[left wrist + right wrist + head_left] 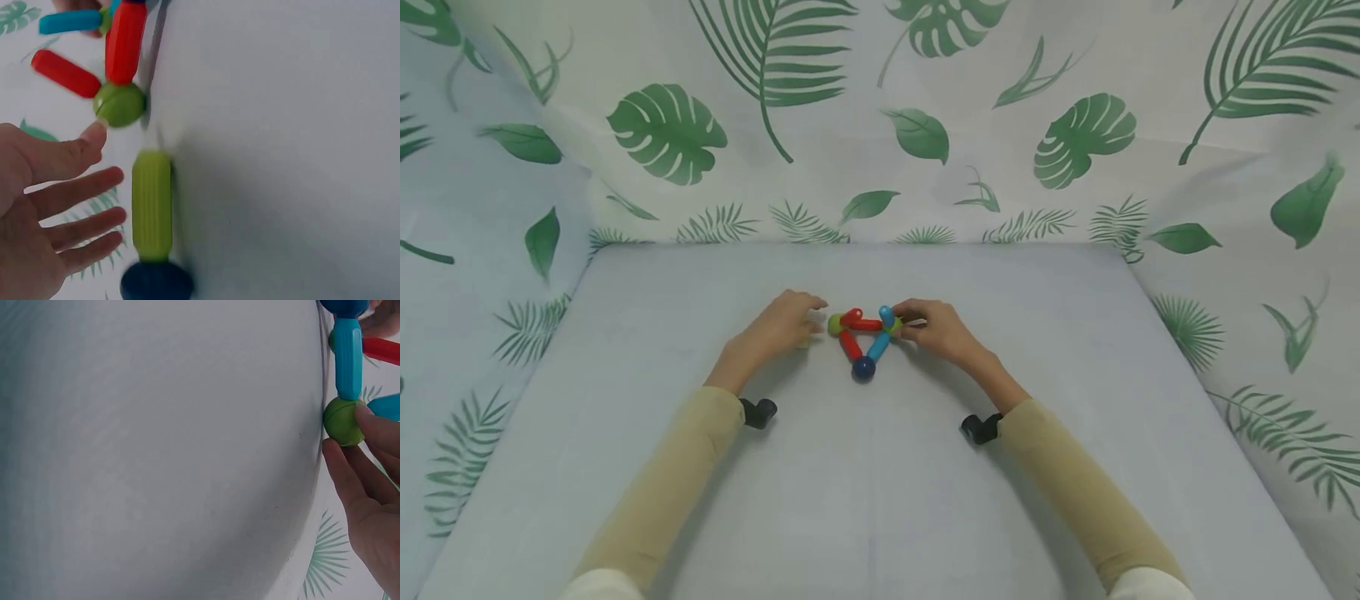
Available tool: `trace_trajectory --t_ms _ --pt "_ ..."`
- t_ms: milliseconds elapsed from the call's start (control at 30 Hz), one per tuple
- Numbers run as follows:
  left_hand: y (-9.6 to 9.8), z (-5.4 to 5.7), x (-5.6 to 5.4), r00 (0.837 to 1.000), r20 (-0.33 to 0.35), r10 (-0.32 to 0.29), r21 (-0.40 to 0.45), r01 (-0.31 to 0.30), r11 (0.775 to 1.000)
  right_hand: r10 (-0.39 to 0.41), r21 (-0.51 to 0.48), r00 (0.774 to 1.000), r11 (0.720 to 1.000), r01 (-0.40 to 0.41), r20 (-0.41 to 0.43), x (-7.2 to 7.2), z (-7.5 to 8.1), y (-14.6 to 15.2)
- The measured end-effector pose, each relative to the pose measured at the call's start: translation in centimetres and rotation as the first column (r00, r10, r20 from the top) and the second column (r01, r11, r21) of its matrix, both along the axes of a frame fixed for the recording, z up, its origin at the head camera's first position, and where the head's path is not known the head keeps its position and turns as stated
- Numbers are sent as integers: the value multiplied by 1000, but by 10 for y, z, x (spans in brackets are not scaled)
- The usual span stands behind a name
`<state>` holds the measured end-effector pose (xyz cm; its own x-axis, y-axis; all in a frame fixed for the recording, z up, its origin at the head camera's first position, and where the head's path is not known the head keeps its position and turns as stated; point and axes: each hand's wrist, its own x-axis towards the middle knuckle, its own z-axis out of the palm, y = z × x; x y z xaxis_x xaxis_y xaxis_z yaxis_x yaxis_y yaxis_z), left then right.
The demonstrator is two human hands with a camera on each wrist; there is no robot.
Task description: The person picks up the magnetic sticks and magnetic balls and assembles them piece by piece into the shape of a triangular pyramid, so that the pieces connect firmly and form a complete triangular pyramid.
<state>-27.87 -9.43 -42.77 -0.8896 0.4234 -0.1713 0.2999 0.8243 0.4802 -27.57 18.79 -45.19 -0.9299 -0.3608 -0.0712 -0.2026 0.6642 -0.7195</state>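
Note:
A triangle of magnetic rods and balls lies on the table, with a dark blue ball [863, 369] at its near corner. Red rods [850, 345] and a light blue rod [878, 347] form its sides. From the left green ball [119, 104] a red rod rises at an angle; a light blue rod [887, 317] rises from the right green ball [344, 422]. My right hand [942, 331] pinches that right ball between thumb and fingers. The left hand [778, 323] has spread fingers, its thumb tip right at the left ball. Beside those fingers is a yellow-green rod [152, 206] joined to another dark blue ball [156, 282].
A pale cloth covers the table [865, 500]. Behind and at both sides stand white walls [842, 142] printed with green leaves. Small black devices [758, 413] sit at both wrists, by the ends of the tan sleeves [662, 483].

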Motion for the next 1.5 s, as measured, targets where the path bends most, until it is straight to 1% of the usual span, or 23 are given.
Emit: trace_trajectory --t_ms 33,167,300,500,667,767,833,967,1067,1133,1233,1400,1500 --pt "-5 0 1 1000 -10 5 9 -4 1000 -4 3 1000 1000 4 -3 0 1 1" --pt "-25 -1 5 1000 -12 16 29 -16 999 -3 23 1000 1000 3 -10 -1 4 4" --pt "-36 -5 9 1000 -25 8 33 -8 999 -8 37 1000 999 9 -8 -1 5 8" --pt "-42 -11 12 999 -35 28 65 -26 998 -17 36 1000 999 18 -11 -2 2 10" --pt "-43 -19 14 997 -64 43 68 -39 997 -20 39 1000 999 20 -11 -2 0 9" --pt "-42 -24 15 995 -97 39 65 -33 997 -15 35 1000 999 15 -12 -3 0 9" --pt "-41 -27 15 991 -131 21 62 -13 998 -9 35 1000 999 10 -12 -3 0 8" --pt "-41 -33 17 973 -231 -27 56 41 998 -1 37 1000 999 2 -14 -2 1 7" --pt "-41 -35 18 962 -273 -25 64 44 997 5 37 1000 999 -4 -13 -2 1 5" --pt "-42 -35 19 961 -276 -7 68 27 997 6 38 1000 999 -6 -11 -3 0 4" --pt "-42 -35 20 965 -260 16 66 1 998 10 39 1000 999 -9 -11 -2 0 2" --pt "-41 -29 23 975 -213 59 76 -43 996 7 32 1000 999 -6 -17 -1 2 1" --pt "-40 -24 25 977 -198 80 109 -60 992 9 29 1000 1000 -9 -19 -2 2 1"
